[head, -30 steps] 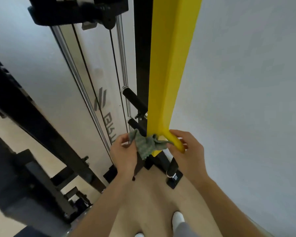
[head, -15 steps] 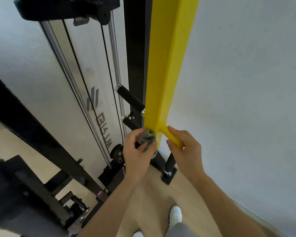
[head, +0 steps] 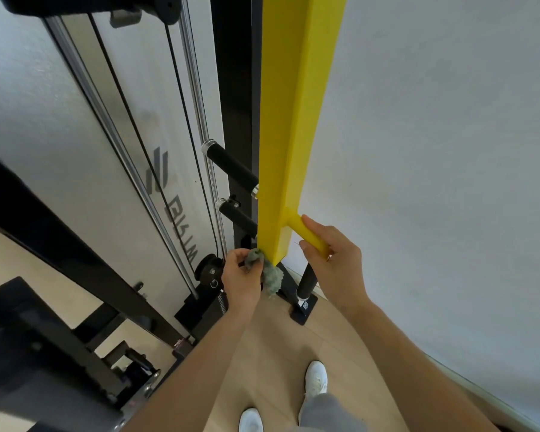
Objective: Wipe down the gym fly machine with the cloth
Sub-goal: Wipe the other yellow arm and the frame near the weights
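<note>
A pale grey-white plaster wall [head: 449,151] fills everything from my one o'clock round to four. A light wooden floor [head: 278,353] runs under me at six, where my two white shoes [head: 315,380] show.

Straight ahead at twelve rises the fly machine's tall yellow square-section metal arm [head: 290,120], with its lower end right between my hands. A short yellow bar handle [head: 307,235] juts from that lower end toward four o'clock. My right hand [head: 334,263] is wrapped round this handle, with the fingers curled over it and the thumb on the near side.

My left hand [head: 242,277] grips the crumpled grey-green cloth [head: 272,274]. It is bunched in my curled fingers and pressed against the arm's bottom corner on its seven o'clock side. A loose fold hangs below my fingers toward five o'clock.

At eleven o'clock, two black foam-covered pegs with silver end caps [head: 231,166] stick out beside the arm. Farther toward ten, two chrome guide rods [head: 197,104] and thin black cables [head: 131,126] run up a white panel with a grey logo [head: 156,182]. A black steel frame beam [head: 60,244] slants from nine o'clock down toward six. Just past my right hand, a black padded roller [head: 306,280] stands on a black floor plate [head: 303,310] by the wall.
</note>
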Demonstrator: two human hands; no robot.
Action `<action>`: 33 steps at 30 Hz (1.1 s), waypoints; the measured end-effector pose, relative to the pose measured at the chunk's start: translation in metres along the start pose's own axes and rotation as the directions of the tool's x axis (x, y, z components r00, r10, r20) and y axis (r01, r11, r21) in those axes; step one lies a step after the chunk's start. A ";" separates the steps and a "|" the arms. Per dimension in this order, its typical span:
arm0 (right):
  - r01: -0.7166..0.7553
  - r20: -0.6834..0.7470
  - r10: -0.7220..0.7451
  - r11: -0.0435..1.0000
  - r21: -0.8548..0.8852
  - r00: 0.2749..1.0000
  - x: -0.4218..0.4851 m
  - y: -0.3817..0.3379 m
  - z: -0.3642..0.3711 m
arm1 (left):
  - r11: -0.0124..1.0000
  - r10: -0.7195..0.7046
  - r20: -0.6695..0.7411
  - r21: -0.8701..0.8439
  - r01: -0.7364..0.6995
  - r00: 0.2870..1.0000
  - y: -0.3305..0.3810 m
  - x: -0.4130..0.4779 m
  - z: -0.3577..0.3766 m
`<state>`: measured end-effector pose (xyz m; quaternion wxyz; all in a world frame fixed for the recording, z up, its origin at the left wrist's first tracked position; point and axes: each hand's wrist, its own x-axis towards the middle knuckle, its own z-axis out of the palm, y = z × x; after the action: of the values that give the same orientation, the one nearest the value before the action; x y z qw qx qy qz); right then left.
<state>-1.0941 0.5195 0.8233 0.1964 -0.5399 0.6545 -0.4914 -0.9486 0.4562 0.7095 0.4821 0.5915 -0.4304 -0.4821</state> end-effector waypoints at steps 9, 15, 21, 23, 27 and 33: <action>0.006 0.034 -0.007 0.999 0.032 0.999 -0.002 0.004 -0.003 | 0.942 0.261 0.047 -0.228 -0.244 0.964 0.063 -0.022 -0.008; 0.010 0.055 -0.011 1.000 0.023 0.998 -0.001 0.009 -0.005 | 0.979 0.175 0.016 -0.106 -0.172 0.984 0.049 -0.015 -0.010; 0.035 0.047 -0.036 0.999 0.018 0.998 -0.003 0.013 -0.005 | 0.980 0.137 -0.091 -0.132 -0.148 0.986 0.054 0.004 -0.026; 0.026 0.050 -0.027 0.999 0.025 0.998 -0.004 0.014 -0.004 | 0.967 0.158 -0.142 -0.180 -0.183 0.977 0.067 0.010 -0.026; 0.014 0.047 -0.015 0.999 0.030 0.999 -0.003 0.012 -0.001 | 0.932 0.205 0.017 -0.307 -0.190 0.979 0.082 0.007 -0.014; -0.007 0.041 0.007 1.000 0.001 0.999 -0.003 0.008 0.000 | 0.974 0.198 0.300 -0.172 -0.151 0.933 0.062 0.003 -0.023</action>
<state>-1.0974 0.5221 0.8154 0.2119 -0.5476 0.6521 -0.4797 -0.9283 0.4464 0.7713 0.4900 0.4295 -0.5164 -0.5557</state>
